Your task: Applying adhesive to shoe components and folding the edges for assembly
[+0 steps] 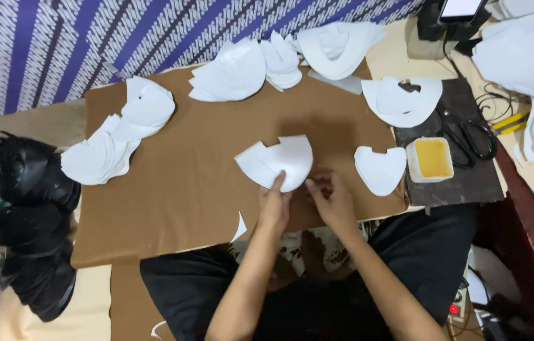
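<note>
Lying flat mid-board: a white cut piece [276, 163], curved bottom edge, notched top, seemingly two overlapping layers. It sits on the brown board [178, 189], center of frame. More white stacks [99, 155] at 9 o'clock, others [235, 72] at 12, a smaller pile [379, 169] at 3. Yellow-filled tub [431, 158] and scissors [472, 140] further out at 3.

Right side stacks are cut off by the frame edge. Can't tell the layer count in the centre piece. Black bundle [30, 221] at 8 o'clock, contents unclear.

Left hand [274, 205]: fingers loosely extended, fingertips pressing the piece's lower edge, not gripping. Right hand [330, 199]: fingers curled, tips at the piece's lower right corner; whether it pinches the corner, cannot tell.
</note>
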